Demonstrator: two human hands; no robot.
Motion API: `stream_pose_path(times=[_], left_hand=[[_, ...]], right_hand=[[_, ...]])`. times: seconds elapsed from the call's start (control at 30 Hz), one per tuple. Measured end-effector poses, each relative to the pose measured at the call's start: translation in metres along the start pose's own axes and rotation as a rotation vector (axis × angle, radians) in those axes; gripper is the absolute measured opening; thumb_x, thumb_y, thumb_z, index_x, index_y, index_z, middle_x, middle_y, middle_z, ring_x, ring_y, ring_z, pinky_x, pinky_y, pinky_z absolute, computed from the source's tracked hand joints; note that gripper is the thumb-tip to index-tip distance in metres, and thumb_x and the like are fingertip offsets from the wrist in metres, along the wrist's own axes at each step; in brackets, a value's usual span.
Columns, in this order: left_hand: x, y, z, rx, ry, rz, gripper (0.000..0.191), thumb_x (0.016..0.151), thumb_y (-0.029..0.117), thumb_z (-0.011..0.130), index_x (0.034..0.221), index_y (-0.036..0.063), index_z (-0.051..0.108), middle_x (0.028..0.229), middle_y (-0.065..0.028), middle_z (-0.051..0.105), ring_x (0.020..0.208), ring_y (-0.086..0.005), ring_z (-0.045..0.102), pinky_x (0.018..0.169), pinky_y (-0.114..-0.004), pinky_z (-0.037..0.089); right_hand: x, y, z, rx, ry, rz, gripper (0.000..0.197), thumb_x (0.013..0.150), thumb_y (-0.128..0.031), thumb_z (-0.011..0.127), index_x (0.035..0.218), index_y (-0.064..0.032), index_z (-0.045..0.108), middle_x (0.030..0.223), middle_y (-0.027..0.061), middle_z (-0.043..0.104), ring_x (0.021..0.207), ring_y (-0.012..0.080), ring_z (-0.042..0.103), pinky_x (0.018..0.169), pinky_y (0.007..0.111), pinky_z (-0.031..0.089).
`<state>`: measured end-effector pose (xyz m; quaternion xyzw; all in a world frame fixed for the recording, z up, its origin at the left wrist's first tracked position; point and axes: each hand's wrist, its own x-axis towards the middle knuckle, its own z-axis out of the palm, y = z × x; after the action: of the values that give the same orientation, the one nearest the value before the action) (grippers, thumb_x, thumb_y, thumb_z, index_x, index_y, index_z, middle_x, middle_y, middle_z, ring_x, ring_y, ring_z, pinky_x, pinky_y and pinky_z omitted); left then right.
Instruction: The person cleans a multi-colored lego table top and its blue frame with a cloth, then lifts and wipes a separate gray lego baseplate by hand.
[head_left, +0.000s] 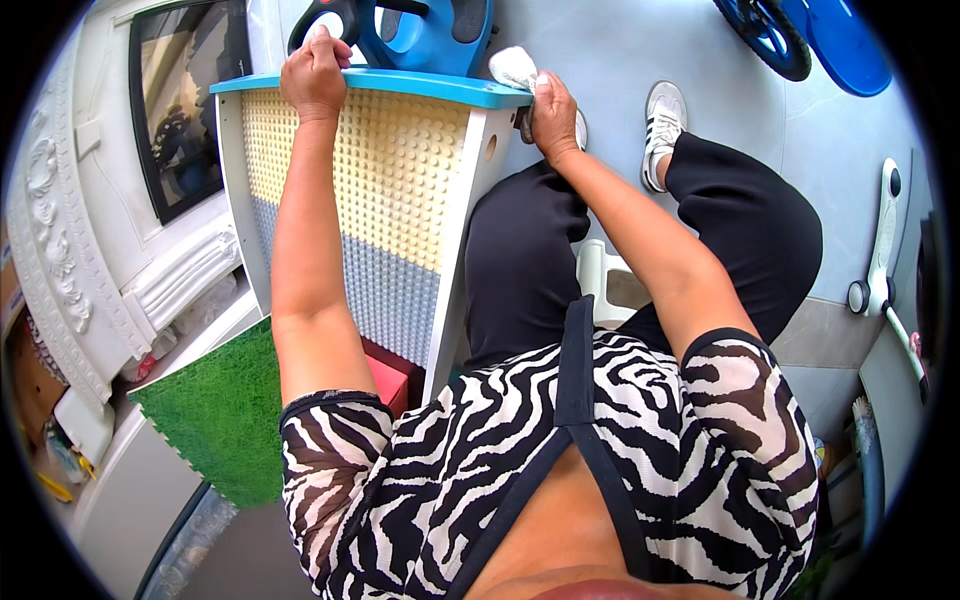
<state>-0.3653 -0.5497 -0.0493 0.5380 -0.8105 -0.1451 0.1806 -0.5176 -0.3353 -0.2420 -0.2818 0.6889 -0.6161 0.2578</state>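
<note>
A white-sided unit (471, 202) with a studded building-brick panel (360, 161), yellow above and grey below, stands before me, tilted in view. Along its far end runs a light-blue edge board (420, 84). My left hand (315, 75) lies over this board with its fingers curled; whether it grips the board or something small is hidden. At the board's right corner, my right hand (553, 116) pinches a bunched white cloth (514, 67), which touches the corner.
Beyond the board is a blue ride-on toy (435, 34). A blue balance bike (772, 34) stands at upper right. Between my legs shows a white plastic stool (600, 281). A green turf mat (217, 420) lies at left, near a white carved fireplace surround (60, 225). A white scooter-like item (877, 247) is at right.
</note>
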Motion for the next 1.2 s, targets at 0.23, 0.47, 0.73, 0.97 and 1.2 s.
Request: stream_pose_path(times=[0.23,0.47,0.73,0.97,1.2], left_hand=[[-0.004,0.004,0.001,0.022,-0.030,0.017,0.056,0.101,0.042,0.038,0.070,0.0127,0.073,0.060,0.0028,0.065,0.059,-0.0157,0.059,0.060,-0.032,0.043],[0.083,-0.027,0.010,0.662,-0.468,0.281,0.073,0.091,0.065,0.058,0.119,-0.0018,0.066,0.113,-0.0205,0.066,0.096,-0.0317,0.066,0.090,-0.042,0.050],[0.122,-0.068,0.020,0.200,-0.895,-0.173,0.051,0.092,0.051,0.066,0.107,0.0024,0.071,0.095,-0.0079,0.070,0.094,-0.0172,0.065,0.090,-0.028,0.046],[0.201,-0.166,0.032,-0.610,-0.423,-0.601,0.025,0.086,0.022,0.078,0.099,0.0027,0.069,0.091,-0.0091,0.071,0.086,-0.0190,0.070,0.083,-0.028,0.056],[0.167,-0.086,0.062,-0.670,-0.138,-0.716,0.019,0.083,0.007,0.078,0.091,-0.0030,0.065,0.081,-0.0102,0.066,0.067,-0.0201,0.067,0.066,-0.028,0.060]], right_hand=[[-0.004,0.090,0.011,-0.021,0.055,0.189,0.037,0.101,-0.025,0.038,0.097,0.0038,0.061,0.097,0.0244,0.062,0.092,0.0437,0.059,0.082,0.046,0.047],[0.005,0.178,-0.003,-0.327,-0.005,0.235,0.039,0.099,-0.029,0.038,0.101,0.0022,0.062,0.101,0.0247,0.064,0.096,0.0455,0.059,0.087,0.052,0.045],[0.012,0.164,0.001,-0.284,-0.175,0.361,0.036,0.099,-0.030,0.040,0.097,0.0001,0.060,0.101,0.0236,0.063,0.096,0.0441,0.059,0.086,0.050,0.045],[0.015,0.147,0.009,-0.242,-0.187,0.315,0.034,0.099,-0.028,0.040,0.098,-0.0004,0.060,0.098,0.0235,0.062,0.096,0.0441,0.058,0.085,0.050,0.045],[0.010,0.162,-0.007,-0.258,-0.137,0.298,0.033,0.099,-0.028,0.041,0.099,0.0009,0.058,0.101,0.0241,0.061,0.097,0.0444,0.057,0.086,0.050,0.046]])
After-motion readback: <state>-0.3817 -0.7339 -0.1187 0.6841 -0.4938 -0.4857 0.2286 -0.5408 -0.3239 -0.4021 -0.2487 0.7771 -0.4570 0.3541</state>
